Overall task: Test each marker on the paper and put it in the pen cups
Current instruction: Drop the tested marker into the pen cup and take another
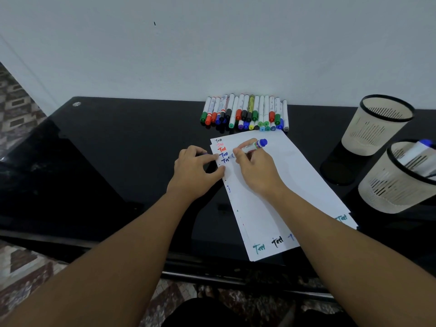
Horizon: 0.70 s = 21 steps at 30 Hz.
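My right hand grips a blue marker, its tip down on the white paper beside several written "Test" marks near the sheet's top left corner. The marker's blue cap sits on its back end. My left hand presses the paper's left edge with thumb and fingers; something small and purple shows at its fingertips, too hidden to name. A row of several capped markers lies against the wall behind the paper. Two beige pen cups stand at right: the far cup looks empty, the near cup holds markers.
The black glossy table runs along a white wall. Its front edge is close to me, with patterned floor tiles below and at left. More "Test" marks sit along the paper's near edge.
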Available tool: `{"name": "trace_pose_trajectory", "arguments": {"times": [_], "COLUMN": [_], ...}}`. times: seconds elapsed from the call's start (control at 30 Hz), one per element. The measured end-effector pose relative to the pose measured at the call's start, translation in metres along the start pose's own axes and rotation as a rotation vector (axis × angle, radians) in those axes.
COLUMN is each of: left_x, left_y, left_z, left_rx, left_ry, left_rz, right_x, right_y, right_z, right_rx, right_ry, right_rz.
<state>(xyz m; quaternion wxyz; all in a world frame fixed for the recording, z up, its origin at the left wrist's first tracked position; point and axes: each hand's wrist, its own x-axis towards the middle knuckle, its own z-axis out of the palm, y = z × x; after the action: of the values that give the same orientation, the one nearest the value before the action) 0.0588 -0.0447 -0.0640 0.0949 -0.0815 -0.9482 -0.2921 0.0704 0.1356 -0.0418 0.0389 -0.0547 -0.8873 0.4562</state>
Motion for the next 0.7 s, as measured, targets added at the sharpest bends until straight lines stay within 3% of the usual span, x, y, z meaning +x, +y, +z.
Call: {"name": "trace_pose_trajectory", "arguments": {"times": [0.37, 0.5, 0.7], "left_x": [-0.0009, -0.0017, -0.0044], "left_y": [-0.0007, 0.0018, 0.0041], "left_z": [-0.0005, -0.0041, -0.0040], "left_rx": [-0.016, -0.091, 0.069], "left_ry": [-0.006, -0.012, 0.134], "left_rz": [0.001, -0.030, -0.174], "right_x": [0.0002, -0.0025, -0.0029], "right_y": [0.0023, 0.0009, 0.0012], "right_z": [0.0020, -0.0048, -0.0058], "right_rx": [0.022, 0.204, 0.282], "right_ry": [-0.002, 0.072, 0.046], "right_rz": [0.001, -0.054, -0.088]}}
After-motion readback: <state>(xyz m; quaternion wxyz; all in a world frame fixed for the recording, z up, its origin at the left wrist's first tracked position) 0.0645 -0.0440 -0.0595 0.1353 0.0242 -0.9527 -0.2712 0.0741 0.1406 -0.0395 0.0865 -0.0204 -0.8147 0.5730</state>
